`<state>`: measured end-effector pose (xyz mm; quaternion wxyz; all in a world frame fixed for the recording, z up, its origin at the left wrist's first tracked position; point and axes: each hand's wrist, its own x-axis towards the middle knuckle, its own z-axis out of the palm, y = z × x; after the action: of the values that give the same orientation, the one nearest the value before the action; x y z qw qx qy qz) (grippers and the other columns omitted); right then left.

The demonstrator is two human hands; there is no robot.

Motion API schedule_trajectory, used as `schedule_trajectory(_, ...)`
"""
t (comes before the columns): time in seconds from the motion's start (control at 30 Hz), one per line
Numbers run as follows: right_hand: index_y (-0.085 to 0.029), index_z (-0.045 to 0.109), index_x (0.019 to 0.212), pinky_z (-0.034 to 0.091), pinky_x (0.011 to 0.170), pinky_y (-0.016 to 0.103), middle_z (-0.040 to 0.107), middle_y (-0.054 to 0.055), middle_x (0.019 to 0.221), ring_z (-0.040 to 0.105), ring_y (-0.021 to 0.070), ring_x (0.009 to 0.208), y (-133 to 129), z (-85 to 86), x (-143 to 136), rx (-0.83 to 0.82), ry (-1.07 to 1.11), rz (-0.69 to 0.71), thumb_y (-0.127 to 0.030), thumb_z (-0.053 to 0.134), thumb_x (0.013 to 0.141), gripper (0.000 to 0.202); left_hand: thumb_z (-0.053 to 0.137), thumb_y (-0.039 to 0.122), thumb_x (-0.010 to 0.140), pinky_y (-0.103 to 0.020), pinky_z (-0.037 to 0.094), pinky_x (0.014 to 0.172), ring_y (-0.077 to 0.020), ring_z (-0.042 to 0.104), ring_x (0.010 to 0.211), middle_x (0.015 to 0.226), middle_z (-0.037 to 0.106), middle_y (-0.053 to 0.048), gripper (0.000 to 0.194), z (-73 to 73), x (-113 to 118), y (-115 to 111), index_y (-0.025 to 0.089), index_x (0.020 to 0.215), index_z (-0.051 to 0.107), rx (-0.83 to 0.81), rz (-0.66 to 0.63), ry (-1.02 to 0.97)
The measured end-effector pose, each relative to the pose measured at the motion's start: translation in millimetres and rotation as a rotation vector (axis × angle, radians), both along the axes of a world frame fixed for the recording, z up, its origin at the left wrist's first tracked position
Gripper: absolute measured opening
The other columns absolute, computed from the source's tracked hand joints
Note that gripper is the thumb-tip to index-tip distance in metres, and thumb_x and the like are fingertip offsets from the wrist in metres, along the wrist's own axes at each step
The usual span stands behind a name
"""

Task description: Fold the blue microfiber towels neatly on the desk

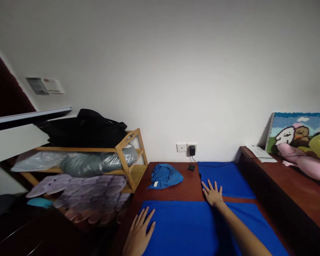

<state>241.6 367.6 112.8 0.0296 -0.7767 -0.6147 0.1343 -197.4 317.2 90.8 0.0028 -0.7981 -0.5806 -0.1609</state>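
Note:
A large bright blue cloth (pixel 181 227) lies flat on the dark red-brown table (pixel 186 183). My left hand (pixel 140 229) rests with spread fingers at the cloth's left edge. Farther off, my right hand (pixel 212 193) is spread palm down between the big cloth and a second blue cloth (pixel 225 177), touching the second one's near left corner; my forearm crosses the big cloth. Neither hand holds anything. A crumpled lighter blue fabric piece (pixel 165 176) with a white tag lies behind the big cloth on the left.
A wooden rack (pixel 133 160) on the left holds a black bag (pixel 88 129), plastic-wrapped items and several pale slippers (pixel 96 185). A plugged-in black adapter (pixel 192 150) trails a cord along the wall. On the raised right ledge sit a pink plush toy (pixel 304 160) and a tufted picture (pixel 296 131).

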Motion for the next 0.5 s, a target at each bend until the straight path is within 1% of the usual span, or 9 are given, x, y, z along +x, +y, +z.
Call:
schedule_trajectory(0.1, -0.049, 0.025, 0.158, 0.006, 0.122, 0.068, 0.017, -0.008, 0.17, 0.006, 0.0351, 0.157, -14, 1.9, -12, 0.057, 0.057, 0.088, -0.062, 0.02, 0.103, 0.057, 0.043, 0.05, 0.101, -0.054, 0.033, 0.124, -0.0257, 0.042, 0.148, 0.163, 0.044, 0.002, 0.053, -0.8, -1, 0, 0.042, 0.153, 0.042, -0.003, 0.004, -0.009)
schedule_trajectory(0.17, -0.046, 0.03, 0.158, 0.009, 0.125, 0.062, 0.023, -0.007, 0.169, 0.012, 0.0302, 0.157, -19, 4.4, -16, 0.145, 0.115, 0.138, -0.062, 0.016, 0.103, 0.058, 0.043, 0.049, 0.101, -0.054, 0.033, 0.124, -0.0257, 0.042, 0.148, 0.163, 0.043, 0.002, 0.052, -1.1, -1, 0, 0.043, 0.153, 0.042, -0.002, 0.006, -0.013)
schedule_trajectory(0.2, -0.044, 0.036, 0.156, 0.01, 0.126, 0.058, 0.026, -0.005, 0.168, 0.016, 0.0277, 0.157, -19, 5.8, -16, 0.193, 0.127, 0.144, -0.06, 0.014, 0.104, 0.059, 0.042, 0.049, 0.101, -0.054, 0.033, 0.124, -0.0255, 0.042, 0.149, 0.163, 0.043, 0.002, 0.052, -1.1, -1, 0, 0.043, 0.153, 0.042, -0.003, 0.008, -0.013)
schedule_trajectory(0.27, -0.039, 0.045, 0.153, 0.012, 0.126, 0.053, 0.031, -0.002, 0.167, 0.02, 0.0249, 0.156, -15, 7.8, -9, 0.263, 0.09, 0.098, -0.054, 0.012, 0.105, 0.06, 0.042, 0.049, 0.101, -0.054, 0.034, 0.123, -0.0251, 0.042, 0.149, 0.163, 0.043, 0.003, 0.052, -0.8, -1, 0, 0.043, 0.153, 0.043, -0.009, 0.014, -0.01)
schedule_trajectory(0.3, -0.037, 0.046, 0.153, 0.011, 0.126, 0.055, 0.03, -0.002, 0.167, 0.019, 0.0261, 0.156, -11, 7.6, -3, 0.277, 0.049, 0.049, -0.051, 0.015, 0.106, 0.058, 0.041, 0.049, 0.101, -0.054, 0.034, 0.123, -0.0248, 0.042, 0.149, 0.162, 0.044, 0.003, 0.051, -0.7, -1, 0, 0.043, 0.152, 0.043, -0.011, 0.015, -0.008)
schedule_trajectory(0.33, -0.038, 0.043, 0.154, 0.01, 0.125, 0.059, 0.027, -0.002, 0.169, 0.016, 0.0288, 0.157, -8, 6.2, 4, 0.268, 0.006, -0.013, -0.051, 0.019, 0.105, 0.056, 0.041, 0.049, 0.101, -0.053, 0.035, 0.123, -0.0246, 0.043, 0.148, 0.162, 0.044, 0.003, 0.051, -0.6, -2, -1, 0.043, 0.152, 0.043, -0.012, 0.015, -0.006)
schedule_trajectory(0.4, -0.042, 0.032, 0.158, 0.009, 0.122, 0.067, 0.02, -0.003, 0.171, 0.01, 0.0349, 0.157, -3, -0.5, 21, 0.2, -0.049, -0.12, -0.054, 0.027, 0.103, 0.056, 0.04, 0.049, 0.102, -0.053, 0.035, 0.123, -0.0245, 0.043, 0.148, 0.162, 0.044, 0.003, 0.051, -0.9, -2, -1, 0.043, 0.153, 0.042, -0.007, 0.014, -0.004)
schedule_trajectory(0.43, -0.044, 0.027, 0.159, 0.008, 0.121, 0.069, 0.017, -0.004, 0.171, 0.008, 0.0368, 0.157, -2, -5.4, 30, 0.16, -0.058, -0.146, -0.058, 0.029, 0.102, 0.058, 0.04, 0.049, 0.102, -0.053, 0.035, 0.123, -0.0245, 0.043, 0.148, 0.162, 0.044, 0.003, 0.052, -1.2, -2, 0, 0.043, 0.153, 0.042, -0.004, 0.014, -0.004)
schedule_trajectory(0.5, -0.047, 0.022, 0.159, 0.006, 0.121, 0.069, 0.016, -0.005, 0.171, 0.006, 0.0377, 0.157, -4, -15.4, 44, 0.104, -0.05, -0.141, -0.065, 0.028, 0.1, 0.062, 0.04, 0.048, 0.102, -0.054, 0.035, 0.123, -0.025, 0.043, 0.148, 0.163, 0.044, 0.003, 0.052, -2.4, -3, 0, 0.043, 0.154, 0.041, -0.003, 0.011, -0.004)
